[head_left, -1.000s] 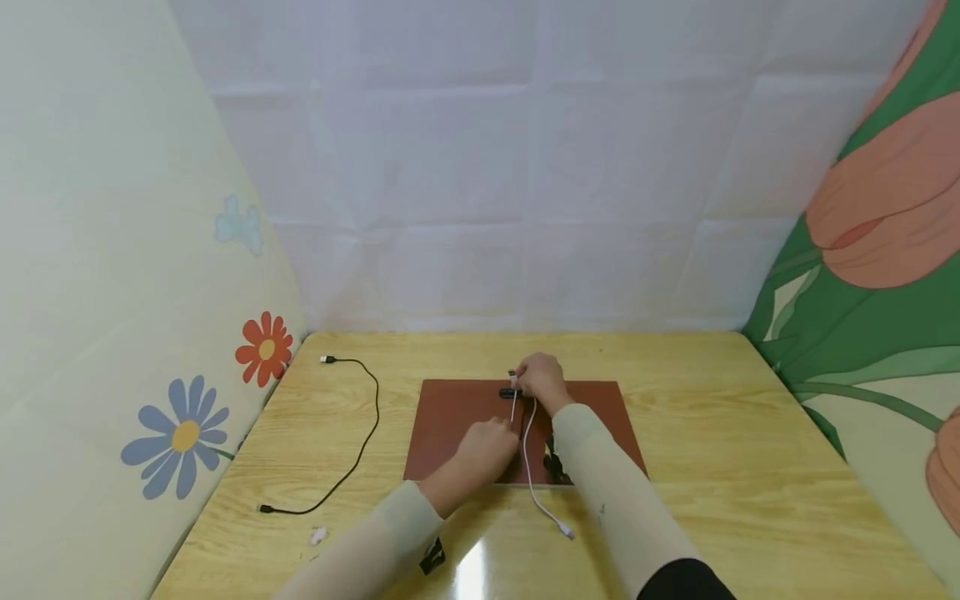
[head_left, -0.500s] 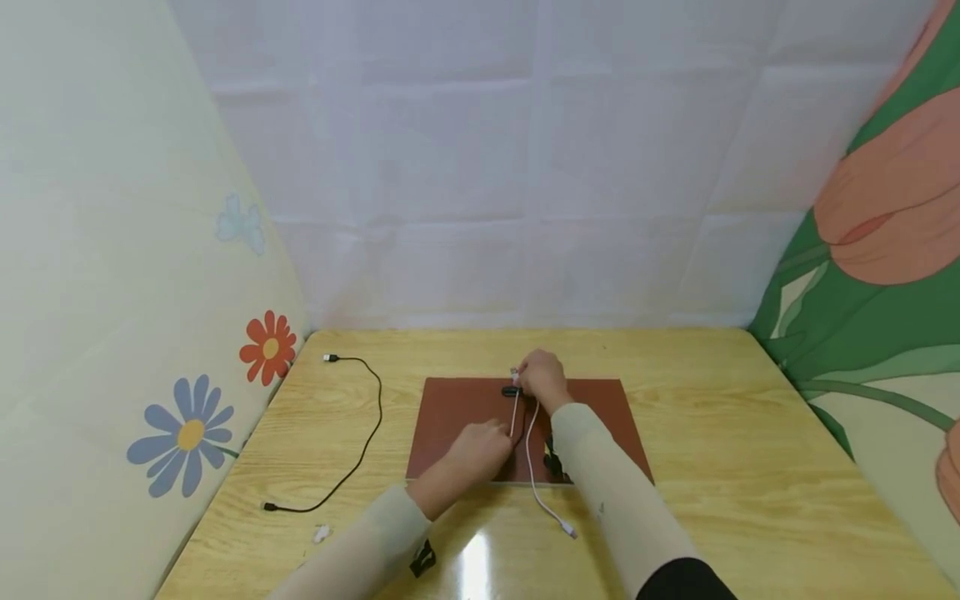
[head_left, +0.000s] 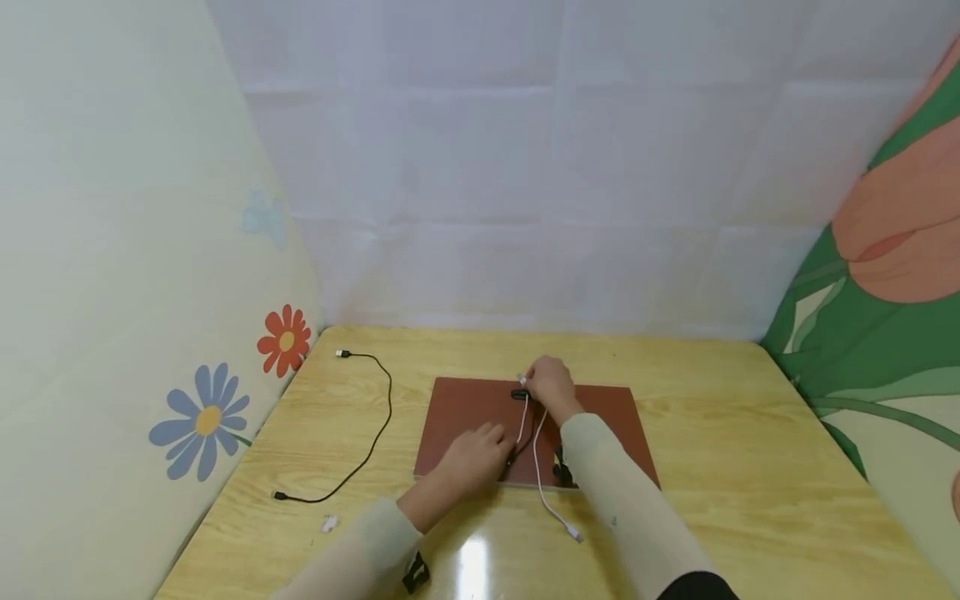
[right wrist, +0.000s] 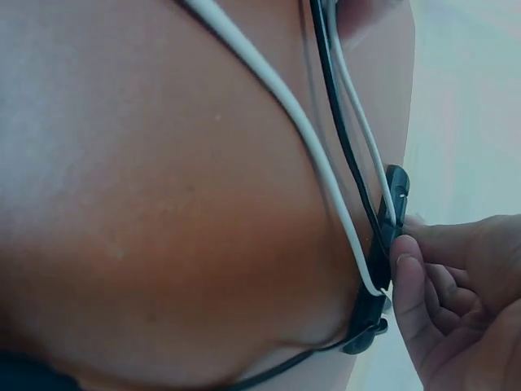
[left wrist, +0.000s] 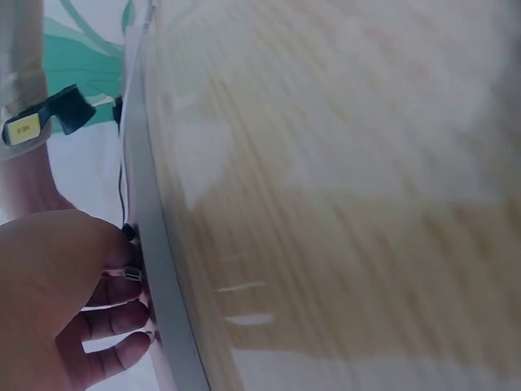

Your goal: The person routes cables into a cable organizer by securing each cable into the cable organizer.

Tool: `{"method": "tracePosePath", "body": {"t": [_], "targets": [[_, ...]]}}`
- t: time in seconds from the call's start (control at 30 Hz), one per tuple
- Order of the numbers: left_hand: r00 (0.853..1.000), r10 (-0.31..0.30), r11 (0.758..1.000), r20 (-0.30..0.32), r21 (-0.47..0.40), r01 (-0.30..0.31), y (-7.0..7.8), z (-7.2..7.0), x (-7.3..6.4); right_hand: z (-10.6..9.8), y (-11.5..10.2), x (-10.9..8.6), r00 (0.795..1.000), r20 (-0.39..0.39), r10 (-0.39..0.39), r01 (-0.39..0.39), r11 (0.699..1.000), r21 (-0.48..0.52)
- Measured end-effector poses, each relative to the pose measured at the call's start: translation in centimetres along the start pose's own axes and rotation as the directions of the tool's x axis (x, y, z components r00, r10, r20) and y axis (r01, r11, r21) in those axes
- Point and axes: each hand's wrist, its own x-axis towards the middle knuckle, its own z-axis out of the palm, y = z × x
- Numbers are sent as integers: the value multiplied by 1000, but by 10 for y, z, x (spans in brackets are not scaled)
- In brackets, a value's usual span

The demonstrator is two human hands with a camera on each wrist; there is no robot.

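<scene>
A black cable clip (head_left: 519,394) lies near the far edge of the brown board (head_left: 615,425); cables run from it toward the near side. With thumb and forefinger, my right hand (head_left: 550,385) pinches at the end of a white cable (right wrist: 370,138) right against the clip. Nearer the front, my left hand (head_left: 474,458) grips a black USB cable's plug; its metal tip (left wrist: 130,274) shows below the thumb. The thumb hides most of this plug. Another white cable (head_left: 537,467) runs past my right hand over the board's near edge, its plug on the table.
To the left, a black cable (head_left: 378,433) lies curved on the wooden table (head_left: 750,467). Near its lower end is a small white scrap (head_left: 329,523). Black wrist cameras (left wrist: 73,110) sit beneath the sleeves. A white backdrop (head_left: 480,192) stands behind.
My left hand has shifted left and toward the board's near edge, and a black plug now shows by its fingertips. My right hand stays at the clip. The head view has turned slightly.
</scene>
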Motion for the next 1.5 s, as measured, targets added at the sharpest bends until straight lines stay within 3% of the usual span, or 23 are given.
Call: {"method": "tracePosePath", "body": {"t": [0.17,0.3,0.4,0.53,0.7,0.8,0.87,1.0,1.27,1.5], "targets": [[1000,-5,1000,24,-6,5,2,0,-5,0,5,-5,999,14,-31,31,999,10],[997,-32,992,64,-119,39,-1,-6,-9,-9,7,-8,997,-7,-71,71,996,52],[993,-70,964,99,-250,93,-8,-8,-12,-21,12,-10,995,-17,-98,99,993,69],[987,-78,904,143,-408,130,-23,-10,-22,-34,26,-15,992,2,-127,127,992,21],[982,-131,856,136,-485,182,-54,-14,-38,-43,50,-19,989,36,-145,147,987,-58],[964,-219,823,154,-501,267,-75,-15,-47,-45,63,-22,989,47,-139,142,989,-52],[944,-278,799,176,-503,329,-88,-15,-52,-44,71,-24,989,49,-141,144,988,-53],[905,-372,773,208,-470,426,-111,-14,-61,-42,84,-27,987,22,-160,161,983,-93],[855,-464,733,234,-440,518,-137,-12,-71,-39,98,-35,990,-41,-135,132,988,-81],[829,-508,718,235,-416,558,-147,-6,-72,-34,101,-42,983,10,-184,183,968,-174]]}}
